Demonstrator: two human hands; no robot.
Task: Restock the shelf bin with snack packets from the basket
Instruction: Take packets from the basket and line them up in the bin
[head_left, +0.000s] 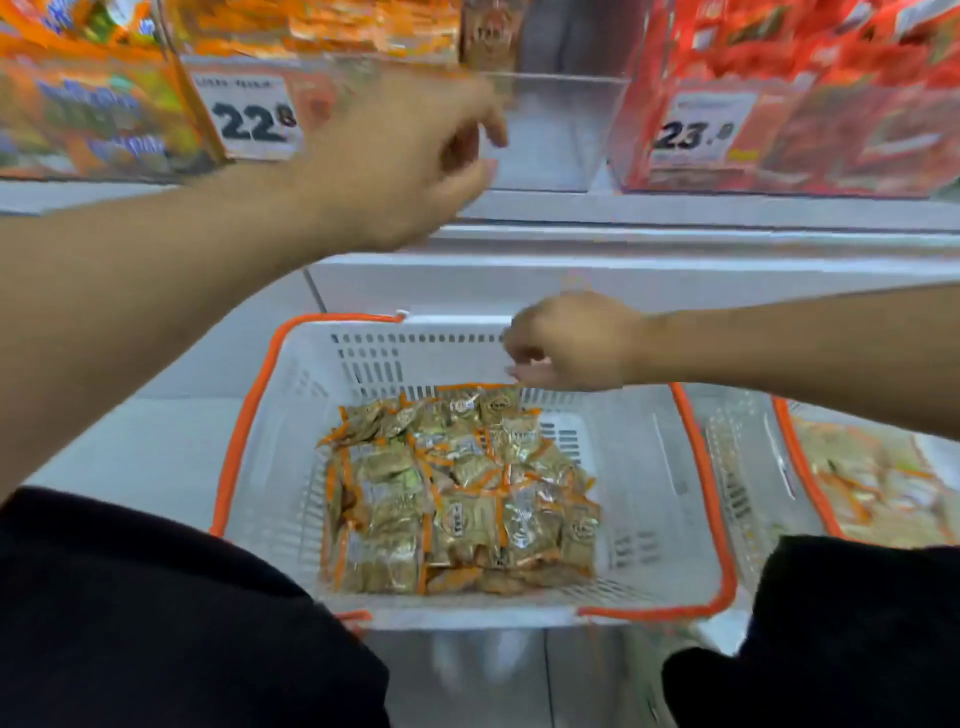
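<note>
A white basket (291, 415) with orange handles sits on the floor between my knees. Several gold and orange snack packets (462, 493) lie in it. My right hand (571, 340) hovers over the basket's far side with its fingers loosely curled and nothing in them, just above the packets. My left hand (410, 156) is raised in front of the clear shelf bin (550, 130), fingers loosely bent and holding nothing. The bin looks nearly bare, with a brown packet (491, 34) standing at its back left. The picture is blurred by motion.
An orange-packet bin (311, 31) with a price tag reading 22 (249, 117) stands left of the clear bin. A red-packet bin (810, 104) tagged 23 stands right. A second basket (862, 467) with packets sits at the right. White shelf edges (675, 239) run across.
</note>
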